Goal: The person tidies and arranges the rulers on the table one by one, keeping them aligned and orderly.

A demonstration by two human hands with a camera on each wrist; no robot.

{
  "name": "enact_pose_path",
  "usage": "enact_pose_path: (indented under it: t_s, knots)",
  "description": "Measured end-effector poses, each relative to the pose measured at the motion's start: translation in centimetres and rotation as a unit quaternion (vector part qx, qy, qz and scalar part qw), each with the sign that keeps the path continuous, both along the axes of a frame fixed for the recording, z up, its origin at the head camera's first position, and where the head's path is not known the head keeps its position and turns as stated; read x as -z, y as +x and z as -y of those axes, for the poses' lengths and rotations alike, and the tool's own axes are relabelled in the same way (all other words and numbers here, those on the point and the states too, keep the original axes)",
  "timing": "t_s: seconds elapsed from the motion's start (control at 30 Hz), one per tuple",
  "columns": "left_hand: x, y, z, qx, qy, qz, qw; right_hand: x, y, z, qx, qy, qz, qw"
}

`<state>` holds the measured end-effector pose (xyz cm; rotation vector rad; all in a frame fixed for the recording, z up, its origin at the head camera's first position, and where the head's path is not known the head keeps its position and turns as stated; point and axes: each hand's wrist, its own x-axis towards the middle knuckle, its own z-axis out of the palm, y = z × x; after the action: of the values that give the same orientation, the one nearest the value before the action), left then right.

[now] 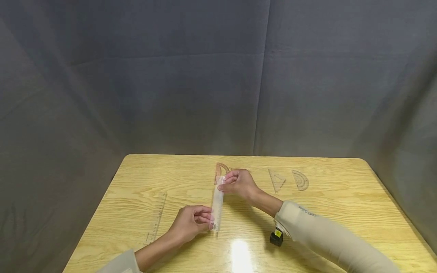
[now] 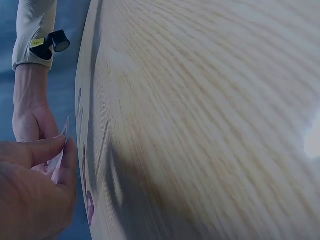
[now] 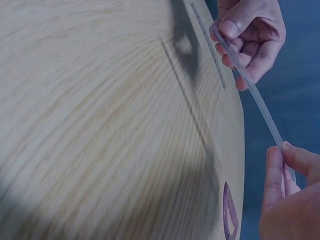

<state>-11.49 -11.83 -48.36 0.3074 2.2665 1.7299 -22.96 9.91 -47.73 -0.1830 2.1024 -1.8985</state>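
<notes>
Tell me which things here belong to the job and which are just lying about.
Seemingly in use:
held ruler
left hand
right hand

Just lying about:
flat ruler
reddish protractor
clear set square
clear protractor
reddish piece, mostly hidden behind the right hand

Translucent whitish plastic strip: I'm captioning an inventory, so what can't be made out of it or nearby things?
Head view: dark print on the strip, too small to read.
Head view: lower right of the reddish transparent protractor, behind the strip.
Left wrist view: part of the strip, hidden by the left hand.
</notes>
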Motion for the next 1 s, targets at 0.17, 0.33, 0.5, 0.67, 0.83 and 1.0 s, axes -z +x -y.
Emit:
enact_pose_path:
  t_s: [0.17, 0.33, 0.5, 0.67, 0.83, 1.0]
  knots:
    - [-0.2, 0.6, 1.3, -0.003, -0.007, 0.007, 0.9999, 0.0, 0.2, 1.2, -0.005, 0.006, 0.000, 1.0000]
    - [-0.4, 1.1, 2.6, -0.011, -0.005, 0.014, 0.9998, 0.0, 0.5, 2.3, -0.015, 0.004, -0.010, 0.9998]
    - [-0.4, 1.4, 3.7, -0.017, -0.011, 0.013, 0.9997, 0.2, 0.6, 3.4, -0.020, -0.007, -0.014, 0.9997]
    - [-0.3, 1.4, 4.8, -0.018, -0.022, 0.007, 0.9996, 0.3, 0.7, 4.6, -0.013, 0.021, -0.038, 0.9990]
    - [-0.5, 1.7, 5.8, -0.029, -0.028, 0.007, 0.9992, 0.2, 0.9, 5.9, -0.024, 0.051, -0.070, 0.9960]
    - [-0.6, 2.1, 6.7, -0.046, -0.040, 0.007, 0.9981, 0.3, 1.2, 7.2, -0.025, 0.072, -0.084, 0.9935]
